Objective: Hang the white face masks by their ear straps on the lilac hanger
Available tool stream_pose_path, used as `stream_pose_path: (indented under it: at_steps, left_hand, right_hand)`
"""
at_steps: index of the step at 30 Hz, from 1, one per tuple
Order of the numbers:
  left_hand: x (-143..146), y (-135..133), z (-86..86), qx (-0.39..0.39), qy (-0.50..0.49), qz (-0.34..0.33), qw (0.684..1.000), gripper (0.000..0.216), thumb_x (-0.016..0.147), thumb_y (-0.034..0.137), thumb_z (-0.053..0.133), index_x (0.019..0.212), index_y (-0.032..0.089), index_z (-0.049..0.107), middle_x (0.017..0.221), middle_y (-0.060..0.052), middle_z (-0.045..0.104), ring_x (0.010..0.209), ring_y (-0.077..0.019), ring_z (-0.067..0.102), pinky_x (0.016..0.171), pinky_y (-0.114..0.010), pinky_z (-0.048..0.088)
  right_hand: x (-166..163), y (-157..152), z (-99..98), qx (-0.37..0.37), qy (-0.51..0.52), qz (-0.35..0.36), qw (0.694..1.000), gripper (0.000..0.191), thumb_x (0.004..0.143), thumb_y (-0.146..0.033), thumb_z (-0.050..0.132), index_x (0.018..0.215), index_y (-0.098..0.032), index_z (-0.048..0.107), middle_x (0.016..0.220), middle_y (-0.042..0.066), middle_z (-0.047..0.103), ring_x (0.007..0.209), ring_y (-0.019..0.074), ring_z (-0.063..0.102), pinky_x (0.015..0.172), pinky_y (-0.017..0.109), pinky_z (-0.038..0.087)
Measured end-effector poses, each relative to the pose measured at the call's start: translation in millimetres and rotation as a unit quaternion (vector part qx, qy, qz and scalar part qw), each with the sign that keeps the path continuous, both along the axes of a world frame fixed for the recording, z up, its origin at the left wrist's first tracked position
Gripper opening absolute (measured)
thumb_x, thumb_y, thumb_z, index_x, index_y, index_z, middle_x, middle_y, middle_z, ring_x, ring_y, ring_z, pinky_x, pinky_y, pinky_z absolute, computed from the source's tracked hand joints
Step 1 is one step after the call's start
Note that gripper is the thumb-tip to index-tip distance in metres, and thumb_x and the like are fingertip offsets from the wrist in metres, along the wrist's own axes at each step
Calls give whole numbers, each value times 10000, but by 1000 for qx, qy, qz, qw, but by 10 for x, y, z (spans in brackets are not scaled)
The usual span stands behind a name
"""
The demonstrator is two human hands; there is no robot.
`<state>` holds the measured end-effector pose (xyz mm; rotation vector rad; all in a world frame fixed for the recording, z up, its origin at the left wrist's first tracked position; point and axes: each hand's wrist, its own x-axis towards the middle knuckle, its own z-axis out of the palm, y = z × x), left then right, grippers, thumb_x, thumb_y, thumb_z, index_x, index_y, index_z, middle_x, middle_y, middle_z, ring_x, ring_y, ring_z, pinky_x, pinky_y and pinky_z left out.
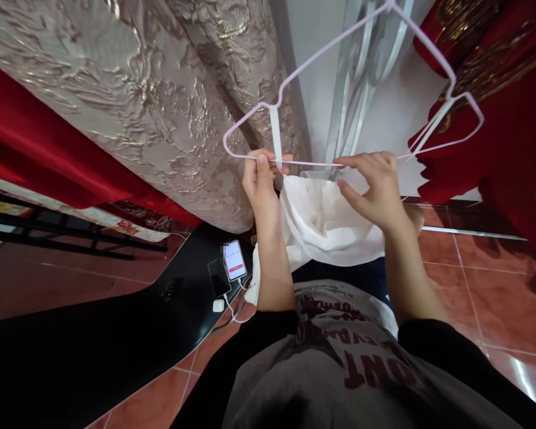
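Observation:
A pale lilac wire hanger [366, 24] hangs in front of me. My left hand [259, 179] is closed round its bottom bar beside a white strap [276, 134] looped over the bar. My right hand [375, 185] pinches the bar and the top edge of a white garment [326, 223] that droops below both hands. A second white strap [433, 128] runs to the hanger's right notch.
A beige embroidered garment [152, 101] hangs at the left, red embroidered fabric [504, 101] at the right. A lit phone [235, 260] with a white cable lies on a black surface [116, 333]. Red floor tiles [482, 280] spread below.

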<state>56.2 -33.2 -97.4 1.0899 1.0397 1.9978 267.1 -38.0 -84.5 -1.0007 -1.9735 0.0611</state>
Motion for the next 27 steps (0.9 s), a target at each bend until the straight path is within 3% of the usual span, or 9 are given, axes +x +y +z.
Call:
stream_pose_path:
  at_steps: [3,7,12,15,17,20,24,25,27]
  left_hand:
    - [-93,-61,-24,-7,32,-20,999,385,1011,621,627,937,243,652,892,-39,738,907,-206,745,829,-318,564]
    - [-250,-246,51,-64,106,-87,988,298,981,541,719,942,248,760,909,-65,787,884,-224,705,795,-330,553]
    - [-257,-475,384,-58,71,-146,985,242,1007,438,715,977,223,822,934,-89,782,598,-143,491,558,-298,406]
    - [-214,-465,652,-9,-13,-196,980,222,951,413,774,1100,256,826,1039,-66,784,552,-112,412,480,-278,305]
    - [-217,-407,793,5,-41,-206,978,250,913,435,782,1110,284,811,1151,-54,785,563,-125,439,464,-289,314]
    - [-277,-302,831,40,-48,-126,990,238,969,425,651,1156,311,743,1276,-37,769,639,-148,537,493,-294,381]
    - [-401,-192,554,61,-43,93,993,285,942,371,699,1222,346,657,1375,-8,727,660,-127,552,485,-281,324]
    - [-422,-177,466,48,-40,113,992,300,922,374,737,1211,343,663,1374,-7,724,639,-121,532,478,-282,295]
    - [-420,-163,320,5,-33,79,996,272,922,404,756,1169,300,709,1273,-39,763,583,-107,476,472,-282,248]
  right_hand:
    - [-87,-28,-143,6,15,-54,998,263,971,-301,599,1186,-303,749,1045,7,790,966,218,684,1085,531,468]
    - [-75,-9,-193,7,45,-37,998,302,1000,-316,567,1244,-346,742,1183,2,778,1095,232,678,1164,553,411]
    - [-35,-25,-217,13,68,-29,997,285,1007,-327,578,1246,-379,724,1192,-10,762,1185,243,659,1262,620,316]
    - [-30,-96,-183,10,68,-24,997,280,1006,-311,579,1240,-381,717,1177,-10,760,1182,237,668,1275,635,315]
    - [-31,-141,-153,10,62,-21,998,300,997,-289,588,1254,-383,711,1183,-11,763,1176,233,673,1267,631,335]
    - [-30,-169,-137,13,54,-19,998,334,985,-280,598,1283,-385,704,1203,-8,761,1177,234,673,1262,629,348]
    - [-28,-144,-164,7,50,-23,998,345,987,-294,589,1298,-397,698,1204,-7,756,1179,232,670,1270,616,345]
    - [-33,-138,-169,5,51,-19,999,347,991,-294,584,1302,-404,694,1204,-11,754,1177,227,670,1273,608,342]
    - [-60,-137,-169,1,50,-8,999,351,1001,-298,575,1315,-415,681,1212,-20,747,1180,216,669,1282,592,335]
